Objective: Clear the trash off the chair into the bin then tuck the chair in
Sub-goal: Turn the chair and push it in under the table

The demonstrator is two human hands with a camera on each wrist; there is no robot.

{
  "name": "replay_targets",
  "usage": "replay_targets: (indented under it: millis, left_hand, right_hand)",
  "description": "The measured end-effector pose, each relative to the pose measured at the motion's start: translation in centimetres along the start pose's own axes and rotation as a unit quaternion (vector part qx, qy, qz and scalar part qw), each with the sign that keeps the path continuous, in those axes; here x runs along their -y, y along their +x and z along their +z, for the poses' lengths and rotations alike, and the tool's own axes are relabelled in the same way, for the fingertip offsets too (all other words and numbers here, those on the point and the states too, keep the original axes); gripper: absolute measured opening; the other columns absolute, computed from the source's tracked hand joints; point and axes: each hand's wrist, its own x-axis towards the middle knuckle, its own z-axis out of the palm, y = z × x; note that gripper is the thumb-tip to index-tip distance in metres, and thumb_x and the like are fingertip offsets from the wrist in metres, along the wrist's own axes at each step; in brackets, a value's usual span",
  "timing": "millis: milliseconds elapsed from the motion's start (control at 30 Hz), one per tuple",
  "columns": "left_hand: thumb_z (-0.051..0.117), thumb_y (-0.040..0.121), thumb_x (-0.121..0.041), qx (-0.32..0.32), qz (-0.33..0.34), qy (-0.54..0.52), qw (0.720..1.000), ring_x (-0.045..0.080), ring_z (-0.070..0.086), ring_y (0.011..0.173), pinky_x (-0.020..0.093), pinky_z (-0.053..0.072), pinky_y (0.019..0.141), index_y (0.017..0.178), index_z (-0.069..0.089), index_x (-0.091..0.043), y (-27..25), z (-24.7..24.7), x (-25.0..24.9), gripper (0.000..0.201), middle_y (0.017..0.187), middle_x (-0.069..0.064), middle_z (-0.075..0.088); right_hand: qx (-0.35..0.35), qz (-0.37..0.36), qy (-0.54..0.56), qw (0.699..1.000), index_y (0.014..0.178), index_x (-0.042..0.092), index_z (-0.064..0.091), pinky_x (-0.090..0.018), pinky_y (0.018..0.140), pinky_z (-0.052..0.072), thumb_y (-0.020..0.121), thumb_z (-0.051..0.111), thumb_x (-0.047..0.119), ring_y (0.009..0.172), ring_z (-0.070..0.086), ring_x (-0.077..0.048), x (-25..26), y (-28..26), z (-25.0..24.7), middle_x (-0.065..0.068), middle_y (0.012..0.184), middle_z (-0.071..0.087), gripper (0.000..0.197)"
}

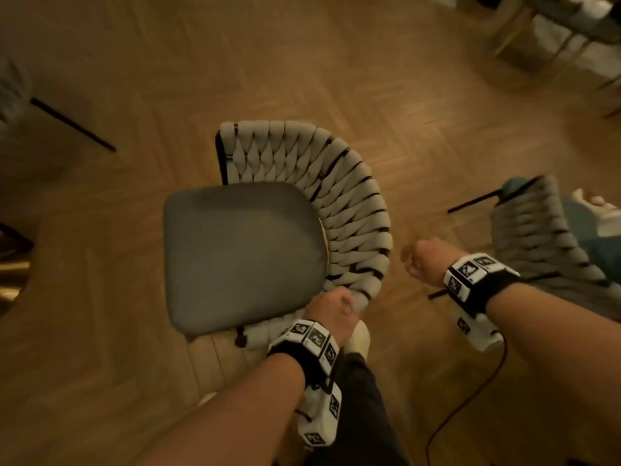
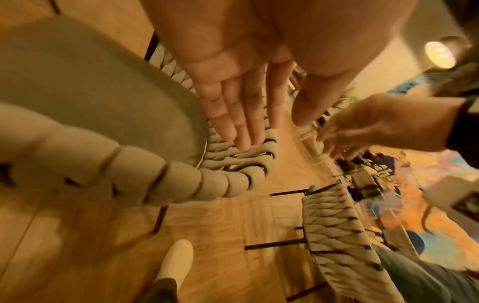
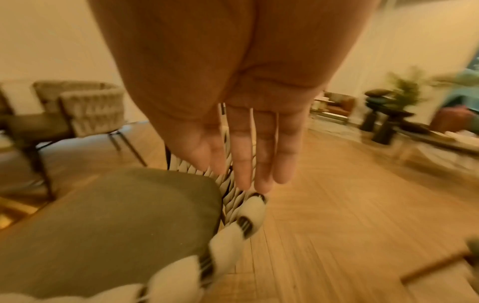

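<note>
The chair stands in the middle of the head view, with a grey seat cushion (image 1: 242,253) and a curved woven cream backrest (image 1: 342,196). The seat shows only its own fabric. My left hand (image 1: 336,309) is at the near end of the backrest; in the left wrist view its fingers (image 2: 233,114) lie straight over the weave (image 2: 241,162). My right hand (image 1: 423,264) hovers in the air just right of the backrest, apart from it. Its fingers (image 3: 256,147) hang straight above the backrest rim (image 3: 251,213) and hold nothing. No bin is in view.
A second woven chair (image 1: 544,243) stands close on the right. A black chair leg (image 1: 74,124) crosses the floor at the upper left. My pale shoe (image 1: 359,338) is beside the chair's near leg. A cable (image 1: 470,398) trails from my right wrist. More chairs (image 3: 93,110) stand farther back.
</note>
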Motion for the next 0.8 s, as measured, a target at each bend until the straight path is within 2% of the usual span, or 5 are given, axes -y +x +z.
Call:
replay_targets:
  millis: [133,267,433,567,800]
  left_hand:
    - [0.054,0.086,-0.031,-0.023,-0.089,-0.037,0.995,0.025,0.053,0.114,0.040,0.048,0.097,0.123,0.046,-0.021,6.9,6.4,-2.3,0.039,0.129,0.005,0.054]
    - [0.050,0.088,-0.040,-0.017,-0.169,-0.048,0.984,0.028,0.031,0.135,0.044,0.034,0.111,0.142,0.015,-0.023,14.5,11.7,-4.6,0.067,0.150,0.008,0.026]
    - [0.059,0.083,-0.041,-0.014,-0.234,0.045,0.971,0.034,0.034,0.131,0.049,0.039,0.105,0.141,0.014,-0.020,20.8,13.5,-4.6,0.076,0.148,0.012,0.026]
    - [0.059,0.084,-0.036,-0.010,-0.201,0.116,0.973,0.034,0.046,0.119,0.049,0.047,0.094,0.133,0.028,-0.013,20.7,13.1,-4.0,0.063,0.136,0.011,0.042]
    - [0.056,0.080,-0.031,-0.005,-0.222,0.119,0.968,0.032,0.052,0.115,0.048,0.048,0.095,0.131,0.032,-0.020,10.8,10.5,2.5,0.057,0.136,0.008,0.044]
  right_hand:
    - [-0.012,-0.137,-0.160,0.977,0.132,0.028,0.044,-0.045,0.091,0.052,0.088,0.056,0.018,0.119,0.053,-0.030,-3.6,10.4,-2.5,-0.006,0.136,0.051,0.047]
    - [-0.033,-0.295,-0.332,0.895,0.141,0.030,0.029,-0.043,0.109,0.035,0.085,0.059,0.015,0.142,0.019,-0.029,-6.3,20.0,-3.3,-0.002,0.153,0.025,0.066]
    - [-0.079,-0.399,-0.488,0.772,0.135,0.040,0.041,-0.051,0.118,0.013,0.086,0.057,0.036,0.142,0.018,-0.031,-5.6,27.6,-2.2,0.003,0.146,0.041,0.052]
    - [-0.034,-0.383,-0.495,0.779,0.128,0.048,0.044,-0.042,0.104,0.036,0.074,0.066,0.045,0.120,0.039,-0.027,-3.9,28.5,-2.5,0.006,0.126,0.054,0.058]
    - [-0.026,-0.415,-0.402,0.816,0.112,0.031,0.062,-0.039,0.093,0.035,0.082,0.059,0.036,0.107,0.050,-0.025,1.7,21.0,2.4,0.005,0.110,0.065,0.030]
